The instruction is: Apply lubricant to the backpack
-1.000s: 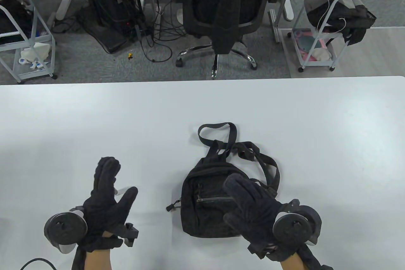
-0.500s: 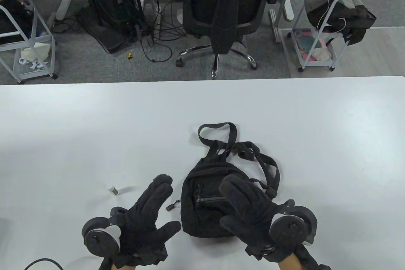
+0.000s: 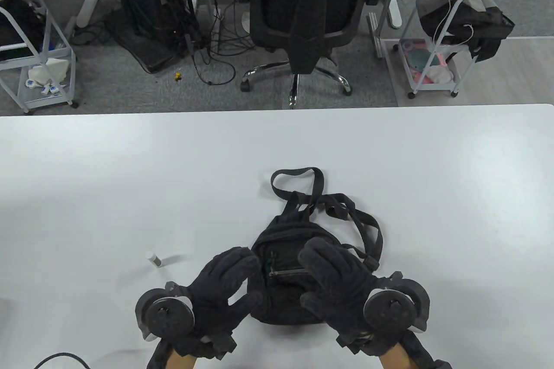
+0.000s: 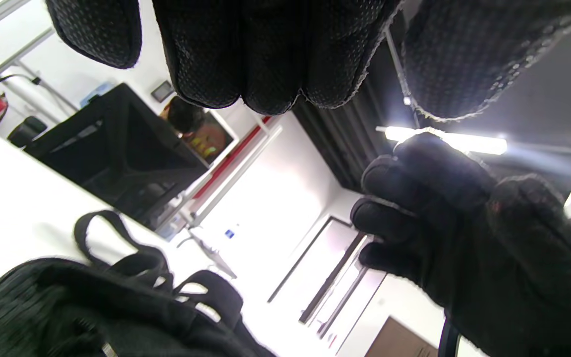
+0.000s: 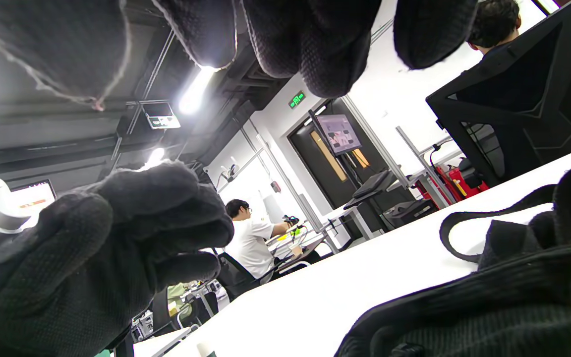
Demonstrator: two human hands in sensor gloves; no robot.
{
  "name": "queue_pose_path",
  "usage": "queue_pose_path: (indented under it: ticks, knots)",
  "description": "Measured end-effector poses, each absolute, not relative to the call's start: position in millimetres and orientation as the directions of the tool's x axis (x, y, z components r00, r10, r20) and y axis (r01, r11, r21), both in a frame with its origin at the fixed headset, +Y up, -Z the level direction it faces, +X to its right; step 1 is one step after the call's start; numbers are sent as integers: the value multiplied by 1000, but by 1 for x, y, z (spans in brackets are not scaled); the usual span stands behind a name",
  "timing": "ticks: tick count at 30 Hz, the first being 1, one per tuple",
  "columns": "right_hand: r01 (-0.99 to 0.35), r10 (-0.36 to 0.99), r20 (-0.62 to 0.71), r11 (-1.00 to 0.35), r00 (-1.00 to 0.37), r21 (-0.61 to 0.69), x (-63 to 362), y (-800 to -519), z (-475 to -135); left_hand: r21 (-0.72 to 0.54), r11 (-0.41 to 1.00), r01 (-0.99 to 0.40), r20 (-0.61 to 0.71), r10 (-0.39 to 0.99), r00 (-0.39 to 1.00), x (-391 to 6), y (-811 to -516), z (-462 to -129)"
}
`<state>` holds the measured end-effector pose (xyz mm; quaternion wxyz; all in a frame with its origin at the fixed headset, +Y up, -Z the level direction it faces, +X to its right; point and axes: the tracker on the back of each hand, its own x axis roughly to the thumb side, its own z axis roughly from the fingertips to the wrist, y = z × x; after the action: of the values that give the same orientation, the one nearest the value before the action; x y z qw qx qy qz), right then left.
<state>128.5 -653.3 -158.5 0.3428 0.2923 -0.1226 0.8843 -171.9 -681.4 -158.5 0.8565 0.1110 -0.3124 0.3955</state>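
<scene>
Far left on the white table [image 3: 130, 161], a small white cylindrical lubricant bottle [image 3: 154, 259] sits alone, well apart from both hands. Next, the black-gloved left hand [image 3: 220, 295], fingers spread and grasping nothing, hovers at the left edge of the small black fabric backpack [image 3: 288, 278]. Over its right side, the black-gloved right hand [image 3: 342, 287], fingers loose and empty.

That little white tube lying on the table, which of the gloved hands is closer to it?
Left. The left hand is just right of the white tube and nearer the person, not touching it. The right hand is farther right, over the backpack.
</scene>
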Motion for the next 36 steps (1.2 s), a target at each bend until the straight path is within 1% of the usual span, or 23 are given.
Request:
queue_pose_path:
  ticks: [5,7,10,13,18,20,27,29,32,36]
  knots:
    - [-664,530,592,-748,-607,-11,128,-654,-160,-130,747,-652,582,590,560,-160,-695,-165]
    - [-650,524,585,-760,-619,-8,128,-655,-161,-171,796,-580,560,563,608,-154,-703,-168]
    - [-617,504,574,-787,-645,-3,126,-658,-162,-200,850,-487,555,508,659,-146,-712,-170]
    - [-596,498,563,-803,-659,13,124,-662,-166,-250,901,-356,572,433,696,-134,-721,-170]
    - [-554,486,528,-832,-697,34,121,-672,-172,-267,949,-168,609,301,734,-116,-732,-167]
    - [-540,484,515,-840,-707,48,120,-676,-175,-269,956,-118,617,265,741,-113,-735,-166]
    - [-474,450,479,-877,-753,78,111,-688,-184,-363,930,-61,596,282,752,-107,-748,-166]
    - [-413,410,469,-905,-783,101,103,-694,-191,-355,934,-43,598,262,757,-105,-750,-165]
    - [-277,313,436,-950,-844,146,84,-707,-208,-357,934,-21,596,245,764,-103,-751,-165]
    - [-2,64,405,-988,-912,153,59,-720,-228,-370,929,-16,586,246,772,-103,-751,-165]
